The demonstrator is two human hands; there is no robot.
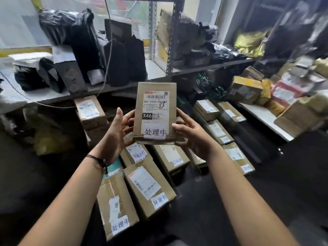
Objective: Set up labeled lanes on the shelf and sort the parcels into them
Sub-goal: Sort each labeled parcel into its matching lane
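Brown parcel point(155, 112): a flat kraft-paper packet held upright in mid-air at the centre of the view, in front of the shelf edge and above the boxes on the floor.
Shipping label point(156, 105): white, stuck on the packet's upper front, with a barcode, a black block reading "X46" and a small QR code.
Tape tag point(154, 133): white strip low on the packet, handwritten "处理中".
Left hand point(116, 134): grasping the packet's left edge, thumb raised beside it, fingers behind; a dark cord bracelet point(99, 162) sits on the wrist.
Right hand point(192, 134): gripping the packet's right edge, fingers curled round the lower corner.
Floor boxes point(149, 189): cardboard cartons lying close together below the hands, each with a printed label and a handwritten white tag; the nearest one point(115, 208) also reads "处理中".
Shelf point(53, 94): pale board on the left behind the packet, carrying black and grey poly bags point(117, 63) standing side by side.
Right shelf point(266, 116): piled with cardboard boxes and yellow wrapped parcels, blurred.
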